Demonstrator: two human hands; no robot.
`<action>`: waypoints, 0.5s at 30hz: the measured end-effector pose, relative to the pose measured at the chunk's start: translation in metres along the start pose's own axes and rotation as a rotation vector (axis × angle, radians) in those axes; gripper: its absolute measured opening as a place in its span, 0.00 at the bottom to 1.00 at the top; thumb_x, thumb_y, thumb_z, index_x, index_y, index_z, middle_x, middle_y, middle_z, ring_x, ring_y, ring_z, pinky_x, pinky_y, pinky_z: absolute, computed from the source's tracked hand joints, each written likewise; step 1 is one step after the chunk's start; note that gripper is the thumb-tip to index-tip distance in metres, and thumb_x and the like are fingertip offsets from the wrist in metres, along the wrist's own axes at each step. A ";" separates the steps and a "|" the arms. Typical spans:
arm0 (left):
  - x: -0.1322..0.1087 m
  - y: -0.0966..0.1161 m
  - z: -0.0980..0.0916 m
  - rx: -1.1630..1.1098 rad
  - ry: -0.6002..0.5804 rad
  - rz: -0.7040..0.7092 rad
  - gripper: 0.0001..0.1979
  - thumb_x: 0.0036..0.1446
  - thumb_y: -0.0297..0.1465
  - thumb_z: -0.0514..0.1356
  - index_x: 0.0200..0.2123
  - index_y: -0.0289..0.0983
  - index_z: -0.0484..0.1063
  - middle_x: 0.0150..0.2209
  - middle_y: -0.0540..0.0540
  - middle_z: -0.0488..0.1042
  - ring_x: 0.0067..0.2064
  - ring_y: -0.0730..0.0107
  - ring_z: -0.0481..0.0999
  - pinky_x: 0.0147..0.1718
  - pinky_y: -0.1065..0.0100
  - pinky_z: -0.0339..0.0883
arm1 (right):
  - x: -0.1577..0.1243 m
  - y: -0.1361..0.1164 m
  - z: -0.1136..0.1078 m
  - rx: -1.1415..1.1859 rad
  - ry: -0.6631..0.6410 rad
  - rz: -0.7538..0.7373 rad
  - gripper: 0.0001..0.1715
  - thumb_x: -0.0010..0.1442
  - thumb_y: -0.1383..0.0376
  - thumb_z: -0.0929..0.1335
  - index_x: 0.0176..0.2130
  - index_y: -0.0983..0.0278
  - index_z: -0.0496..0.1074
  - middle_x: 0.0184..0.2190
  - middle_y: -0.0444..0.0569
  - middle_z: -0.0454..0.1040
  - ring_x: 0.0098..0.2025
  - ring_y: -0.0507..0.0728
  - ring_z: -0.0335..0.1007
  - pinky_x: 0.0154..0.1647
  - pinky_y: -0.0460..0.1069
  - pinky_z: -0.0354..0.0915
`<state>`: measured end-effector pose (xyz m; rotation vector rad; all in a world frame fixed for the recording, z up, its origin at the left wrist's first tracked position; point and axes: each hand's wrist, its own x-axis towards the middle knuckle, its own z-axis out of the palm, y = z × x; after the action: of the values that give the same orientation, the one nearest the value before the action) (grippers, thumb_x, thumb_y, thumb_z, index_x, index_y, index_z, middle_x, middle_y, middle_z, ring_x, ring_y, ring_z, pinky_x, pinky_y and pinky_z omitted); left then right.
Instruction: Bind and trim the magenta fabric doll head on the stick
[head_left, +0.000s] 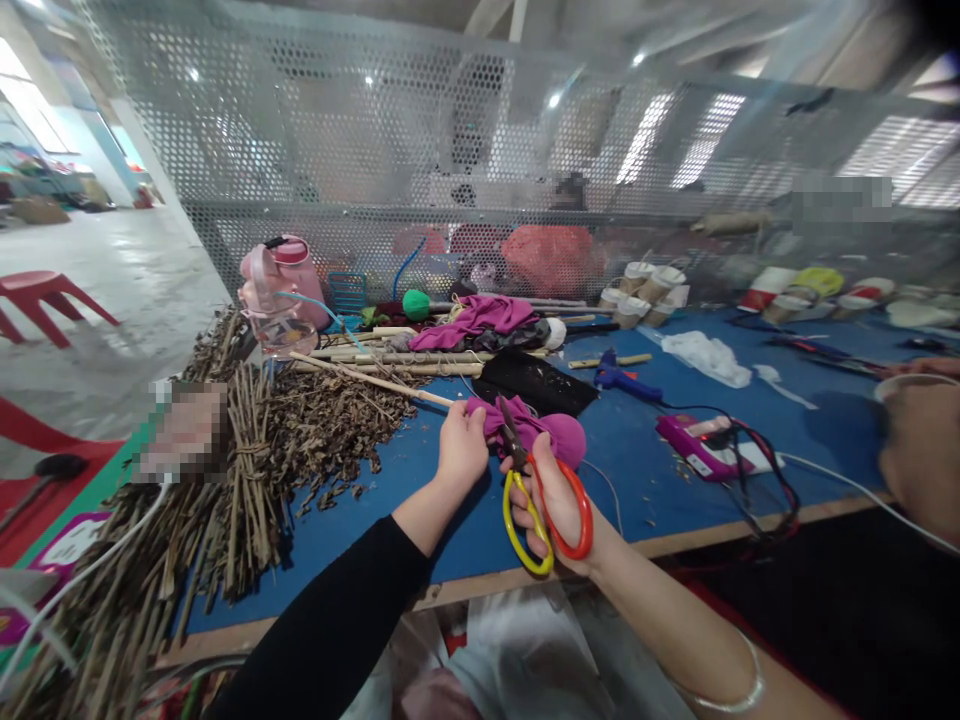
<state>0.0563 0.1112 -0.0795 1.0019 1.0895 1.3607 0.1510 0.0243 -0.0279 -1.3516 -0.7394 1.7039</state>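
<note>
My left hand [462, 442] is closed at the end of a thin pale stick [382, 382], pinching it along with purple cloth [517, 425]. The cloth gathers around the stick's end, and a smooth rounded purple part [568, 437] bulges out on its right. In my right hand [559, 505] is a pair of scissors [582, 510] with one red and one yellow handle loop. The dark blades point up and away, lying over the cloth; whether they are cutting cannot be told.
Bundled dried stalks [251, 470] and a pink jug [281, 290] stand left. Beyond my hands lie black cloth [532, 380], a blue glue gun [626, 380] and more purple cloth [484, 318]. Right are a corded purple-and-white box [697, 445], paper cups [660, 285] and another person's arm [919, 450].
</note>
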 end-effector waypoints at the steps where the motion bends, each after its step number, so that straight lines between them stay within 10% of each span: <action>1: -0.001 0.000 0.000 0.004 0.009 -0.002 0.03 0.61 0.29 0.52 0.33 0.37 0.63 0.27 0.50 0.69 0.25 0.74 0.69 0.26 0.72 0.67 | 0.000 0.000 -0.001 0.006 0.002 -0.001 0.37 0.49 0.32 0.59 0.37 0.61 0.63 0.17 0.37 0.56 0.13 0.45 0.47 0.04 0.38 0.50; 15: -0.023 0.009 -0.001 0.226 -0.050 -0.018 0.06 0.61 0.28 0.51 0.36 0.35 0.68 0.22 0.52 0.68 0.23 0.75 0.68 0.25 0.74 0.63 | 0.011 -0.011 -0.002 0.026 -0.032 0.033 0.35 0.52 0.33 0.56 0.34 0.61 0.62 0.15 0.36 0.55 0.12 0.45 0.46 0.04 0.38 0.49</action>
<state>0.0550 0.0881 -0.0705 1.1807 1.2310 1.2102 0.1546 0.0394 -0.0244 -1.3284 -0.7144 1.7591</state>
